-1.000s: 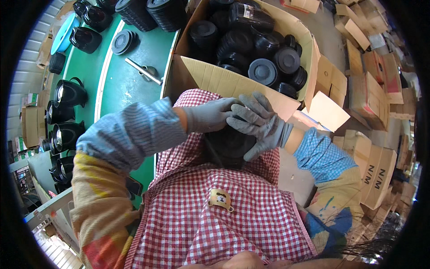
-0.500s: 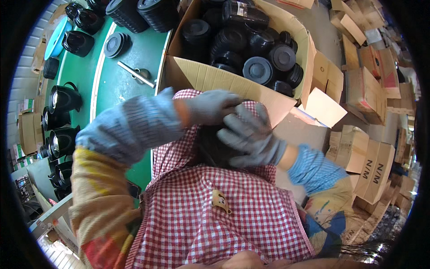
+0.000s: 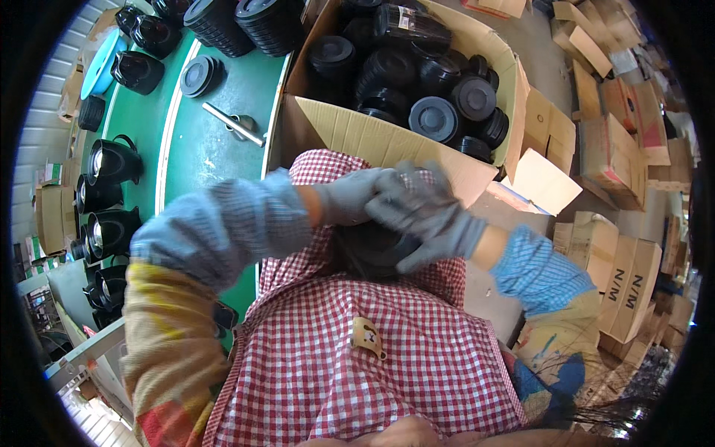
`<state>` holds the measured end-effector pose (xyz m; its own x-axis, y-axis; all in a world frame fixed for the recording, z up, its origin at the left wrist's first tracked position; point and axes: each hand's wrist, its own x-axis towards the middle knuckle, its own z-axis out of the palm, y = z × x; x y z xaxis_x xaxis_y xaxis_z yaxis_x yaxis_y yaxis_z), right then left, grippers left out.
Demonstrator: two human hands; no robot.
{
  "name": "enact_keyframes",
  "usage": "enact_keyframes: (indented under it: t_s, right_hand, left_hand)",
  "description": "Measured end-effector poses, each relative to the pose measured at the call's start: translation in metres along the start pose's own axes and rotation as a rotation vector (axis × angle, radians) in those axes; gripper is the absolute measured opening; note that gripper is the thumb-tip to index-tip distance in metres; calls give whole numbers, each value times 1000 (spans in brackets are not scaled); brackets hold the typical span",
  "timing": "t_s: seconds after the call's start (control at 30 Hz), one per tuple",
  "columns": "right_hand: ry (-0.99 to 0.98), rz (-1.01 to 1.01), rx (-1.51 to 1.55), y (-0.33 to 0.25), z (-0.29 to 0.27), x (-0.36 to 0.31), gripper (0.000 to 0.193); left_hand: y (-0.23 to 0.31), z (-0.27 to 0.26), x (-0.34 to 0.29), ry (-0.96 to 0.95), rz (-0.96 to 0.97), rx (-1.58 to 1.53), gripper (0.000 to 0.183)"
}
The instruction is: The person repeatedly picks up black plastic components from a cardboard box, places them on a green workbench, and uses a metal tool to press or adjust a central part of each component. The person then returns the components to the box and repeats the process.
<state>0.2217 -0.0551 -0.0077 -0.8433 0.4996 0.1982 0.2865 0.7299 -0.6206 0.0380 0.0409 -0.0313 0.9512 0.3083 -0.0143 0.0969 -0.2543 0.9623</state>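
Observation:
Over my lap my two grey-gloved hands meet above a dark, rounded black object [image 3: 363, 252], whose kind I cannot make out because gloves and apron folds cover much of it. The fingers of my left hand [image 3: 350, 196] are bent inward at its upper side; what they hold, if anything, is hidden. Crossing over those fingertips is my right hand [image 3: 432, 216], blurred by motion, with its thumb pointing down beside the black object. Below lies my red-and-white checked apron [image 3: 357, 357], its upper part bunched around the object.
A cardboard box [image 3: 387, 141] full of black lids and containers stands just ahead. On the green table [image 3: 212, 160] at left are a metal rod-like tool [image 3: 232, 124], stacked black lids [image 3: 201, 76] and several black pots [image 3: 112, 160]. Cardboard boxes [image 3: 622, 279] crowd the right.
My right hand's fingers have gone from spread over the black object to bunched over my left fingertips. My left hand has stayed nearly in place. The view has shifted slightly.

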Motion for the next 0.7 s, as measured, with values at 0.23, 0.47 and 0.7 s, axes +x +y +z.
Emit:
enact_keyframes:
  t_s: [0.23,0.47,0.7]
  right_hand:
    - [165,-44,-284,-1,0,-6,54]
    - [-154,41,-247,-19,6,27,63]
    - [378,155,-354,-27,-4,27,65]
  left_hand:
    - [29,-14,16,-151,-287,288,42]
    - [12,2,33,-156,-281,76,31]
    - [-10,-81,7,228,-535,455,35]
